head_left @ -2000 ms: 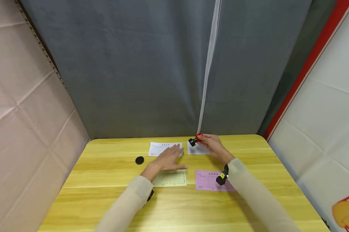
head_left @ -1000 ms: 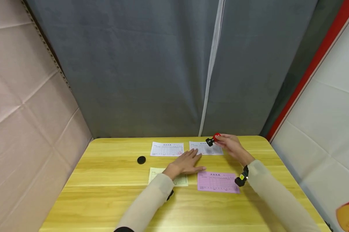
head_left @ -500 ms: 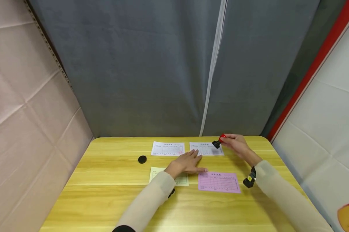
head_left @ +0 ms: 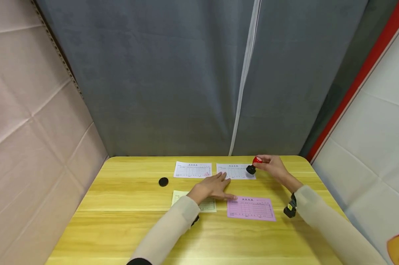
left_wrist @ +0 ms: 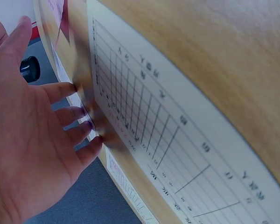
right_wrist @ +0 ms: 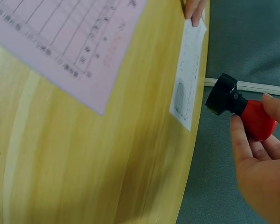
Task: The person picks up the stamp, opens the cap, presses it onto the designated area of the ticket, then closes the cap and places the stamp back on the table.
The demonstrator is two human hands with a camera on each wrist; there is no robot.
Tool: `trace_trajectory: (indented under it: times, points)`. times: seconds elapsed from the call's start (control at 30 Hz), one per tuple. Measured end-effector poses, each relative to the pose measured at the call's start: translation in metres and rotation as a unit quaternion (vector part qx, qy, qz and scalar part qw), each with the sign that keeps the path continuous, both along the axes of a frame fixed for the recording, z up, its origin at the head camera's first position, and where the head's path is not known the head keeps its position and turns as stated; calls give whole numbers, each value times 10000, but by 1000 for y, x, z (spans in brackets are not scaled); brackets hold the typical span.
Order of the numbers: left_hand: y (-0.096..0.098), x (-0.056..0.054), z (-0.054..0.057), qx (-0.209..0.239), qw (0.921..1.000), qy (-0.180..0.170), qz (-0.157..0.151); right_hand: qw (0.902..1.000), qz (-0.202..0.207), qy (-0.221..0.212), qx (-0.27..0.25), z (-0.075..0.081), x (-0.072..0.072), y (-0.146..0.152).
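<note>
1. A red-handled stamp [right_wrist: 259, 120] is clamped between the thumb and fingers of the right hand [head_left: 274, 168], its black head held tilted above the right end of the right white slip [head_left: 230, 169].
2. That slip's near edge is touched by the left hand [head_left: 212, 187], its fingers spread apart.
3. Headings and grids are printed on the pink slip [head_left: 251, 208] and pale green slip [left_wrist: 144, 112]; the pink one's red print is too blurred to be read.
4. A red mark [head_left: 206, 173] is borne by the left white slip [head_left: 190, 170], near a black disc [head_left: 163, 182].
</note>
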State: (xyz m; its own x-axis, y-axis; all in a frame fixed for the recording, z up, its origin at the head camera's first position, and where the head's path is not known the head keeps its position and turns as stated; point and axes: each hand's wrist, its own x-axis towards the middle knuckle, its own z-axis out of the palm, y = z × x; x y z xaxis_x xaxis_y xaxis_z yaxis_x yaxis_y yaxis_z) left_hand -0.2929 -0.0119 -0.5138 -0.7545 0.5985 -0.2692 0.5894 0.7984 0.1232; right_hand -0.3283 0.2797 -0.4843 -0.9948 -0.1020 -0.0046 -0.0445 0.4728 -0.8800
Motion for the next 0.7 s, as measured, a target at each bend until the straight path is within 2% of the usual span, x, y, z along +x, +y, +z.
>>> trace_trajectory:
  times: [0.3, 0.7]
  points:
    - [0, 3, 5, -85, 9998, -170, 46, 9967, -5, 138, 796, -6, 5, -5]
    - [-3, 7, 9, -116, 9997, -219, -23, 9952, 160, 330, 903, -21, 5, -8]
